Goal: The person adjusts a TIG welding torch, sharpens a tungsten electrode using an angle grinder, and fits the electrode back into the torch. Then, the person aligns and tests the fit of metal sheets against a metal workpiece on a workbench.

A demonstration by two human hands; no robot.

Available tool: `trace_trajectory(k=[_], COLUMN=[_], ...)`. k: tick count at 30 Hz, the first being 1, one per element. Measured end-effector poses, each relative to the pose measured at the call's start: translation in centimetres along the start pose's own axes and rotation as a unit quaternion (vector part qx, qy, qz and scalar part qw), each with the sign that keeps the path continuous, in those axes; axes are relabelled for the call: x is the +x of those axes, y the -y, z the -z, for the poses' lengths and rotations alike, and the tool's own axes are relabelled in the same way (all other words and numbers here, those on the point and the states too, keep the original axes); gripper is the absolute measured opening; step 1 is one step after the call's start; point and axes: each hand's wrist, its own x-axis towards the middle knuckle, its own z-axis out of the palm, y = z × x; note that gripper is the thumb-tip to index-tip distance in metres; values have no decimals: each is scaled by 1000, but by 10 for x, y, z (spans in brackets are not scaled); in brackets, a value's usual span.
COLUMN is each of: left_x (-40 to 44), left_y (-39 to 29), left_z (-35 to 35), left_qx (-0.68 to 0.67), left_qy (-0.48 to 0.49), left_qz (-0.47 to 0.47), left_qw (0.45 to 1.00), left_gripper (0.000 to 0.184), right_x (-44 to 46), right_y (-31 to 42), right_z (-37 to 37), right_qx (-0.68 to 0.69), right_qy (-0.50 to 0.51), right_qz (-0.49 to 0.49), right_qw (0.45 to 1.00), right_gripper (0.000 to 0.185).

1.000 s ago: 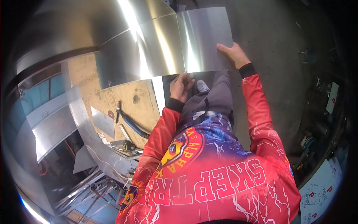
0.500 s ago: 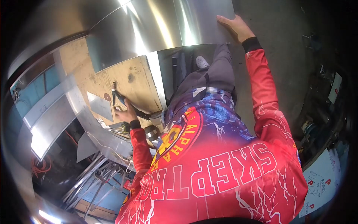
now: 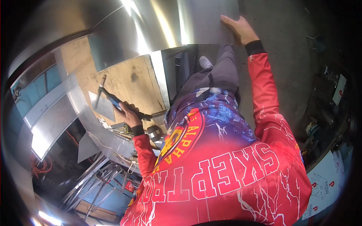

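Observation:
My left hand point(image 3: 130, 114) is closed round the blue and black handle of a welding torch point(image 3: 110, 96). The torch tip points up and away over the wooden table top point(image 3: 128, 81), and a black ribbed sleeve trails from its rear end. Under and beside the torch lies a small grey metal plate point(image 3: 98, 106). At the far right edge of a large shiny sheet of metal point(image 3: 200, 22), my right hand point(image 3: 243, 30) grips the edge, thumb on top; its other fingers are mostly hidden.
A yellow and black tape measure point(image 3: 127, 129) lies near my left wrist. Several metal bars point(image 3: 100, 177) are stacked lower left, by an orange cable point(image 3: 41, 165). Film-covered sheets point(image 3: 322, 184) stand at lower right. My foot point(image 3: 205, 62) is on the floor below the sheet.
My left hand has closed round the torch and raised it, turning its tip up and to the left. The right hand stays on the sheet's edge.

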Motion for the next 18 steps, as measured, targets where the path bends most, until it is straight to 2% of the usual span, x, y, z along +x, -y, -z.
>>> trace_trajectory(k=[3, 5, 7, 9, 11, 13, 15, 16, 17, 18], left_x=[-12, -24, -22, -38, -47, -51, -46, -49, -43, -35], left_y=[-38, -65, -74, -102, -113, -111, -118, -129, -146, -167], left_z=[-18, -36, -40, -48, -51, -55, -55, -53, -54, -55], left_qx=[70, 72, 142, 110, 208, 165, 130, 90, 108, 62], left_qy=[110, 154, 193, 286, 335, 345, 346, 317, 258, 274], left_qz=[-118, -137, -201, -108, -105, -153, -213, -230, -272, -262], left_qw=[984, 976, 950, 946, 913, 911, 905, 916, 921, 923], left_gripper=[67, 68, 65, 64, 67, 66, 64, 59, 56, 55], right_x=[-12, 6, 18, 11, 8, 8, 11, 9, 8, 7], right_y=[4, -26, -49, -49, -51, -62, -75, -81, -82, -83], right_z=[7, 27, 42, 50, 57, 64, 73, 77, 79, 78], right_qx=[-38, -4, 41, 12, 12, 14, -8, -7, -3, -1], right_qy=[-23, -25, -14, -42, -47, -53, -98, -100, -92, -82], right_qz=[-17, 36, 39, 19, 12, 0, -58, -59, -47, -34], right_qw=[999, 999, 998, 999, 999, 999, 993, 993, 995, 996], right_gripper=[67, 48, 48, 50, 52, 55, 56, 56, 60, 64])
